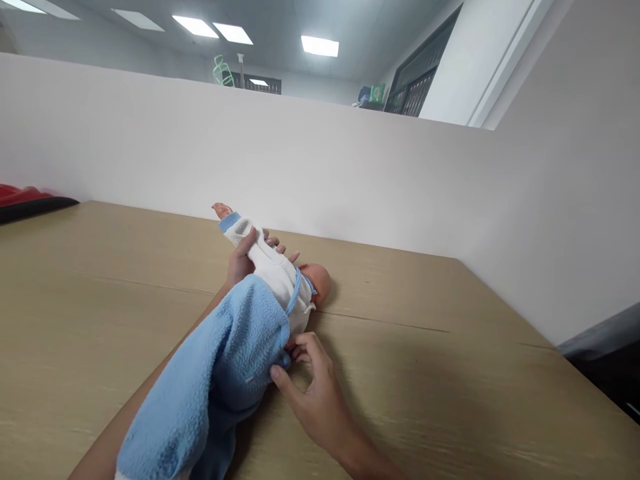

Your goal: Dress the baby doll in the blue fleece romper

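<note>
A baby doll [280,270] in a white top and light blue fleece overalls [240,333] lies tilted on its side on the tabletop, its bald head towards the far right. One doll arm with a blue cuff [229,221] sticks up to the far left. My left hand [245,257] is wrapped round that raised sleeve, thumb on the near side and fingers behind. Lower down, my right hand [315,393] pinches at the doll's other blue cuff [284,360], near its small hand. The doll's face is turned away from me.
The wooden tabletop [390,387] meets a low white partition [350,180] at the back. A red and black object [30,200] sits at the far left edge. Beyond the table's right edge is a dark item [610,367].
</note>
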A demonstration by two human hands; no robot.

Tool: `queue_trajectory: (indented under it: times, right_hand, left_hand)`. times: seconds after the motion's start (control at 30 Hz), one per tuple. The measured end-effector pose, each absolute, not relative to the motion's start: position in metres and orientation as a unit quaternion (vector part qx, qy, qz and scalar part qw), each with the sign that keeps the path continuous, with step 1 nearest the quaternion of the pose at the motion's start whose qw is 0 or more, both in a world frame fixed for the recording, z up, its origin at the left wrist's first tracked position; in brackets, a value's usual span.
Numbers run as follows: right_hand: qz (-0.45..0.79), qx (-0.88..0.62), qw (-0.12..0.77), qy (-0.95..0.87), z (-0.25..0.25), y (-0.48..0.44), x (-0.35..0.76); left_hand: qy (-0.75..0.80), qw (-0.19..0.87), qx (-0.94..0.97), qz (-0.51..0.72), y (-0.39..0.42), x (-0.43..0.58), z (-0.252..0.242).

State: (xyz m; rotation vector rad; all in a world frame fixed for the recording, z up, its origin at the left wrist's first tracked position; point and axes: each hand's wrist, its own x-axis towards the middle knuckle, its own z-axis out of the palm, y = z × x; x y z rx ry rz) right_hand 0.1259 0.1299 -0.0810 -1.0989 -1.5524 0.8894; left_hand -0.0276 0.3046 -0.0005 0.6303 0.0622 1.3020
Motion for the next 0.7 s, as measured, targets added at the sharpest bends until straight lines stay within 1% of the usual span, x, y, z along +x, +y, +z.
queue_trajectory:
  times: [0.17,0.3,0.37,0.53,0.7]
  right_hand:
    - [0.366,-0.416,0.482,-0.679,-0.073,0.129,0.125]
    - [0.366,-0.386,0.529,-0.661,-0.075,0.127,0.129]
    - [0.391,-0.383,0.546,-0.635,-0.081,0.128,0.132]
    - [0.473,-0.384,0.543,-0.578,-0.09,0.139,0.132]
    - [0.546,-0.32,0.564,-0.53,-0.081,0.159,0.129]
  left_hand:
    - [0.035,0.758,0.286,0.585,0.305,-0.028,0.0]
    - [0.035,0.758,0.286,0.585,0.305,-0.029,0.0]
    - [0.033,0.757,0.289,0.585,0.305,-0.029,0.0]
    - [0.042,0.756,0.29,0.585,0.305,-0.029,0.002]
    - [0.056,0.761,0.291,0.577,0.309,-0.026,0.001]
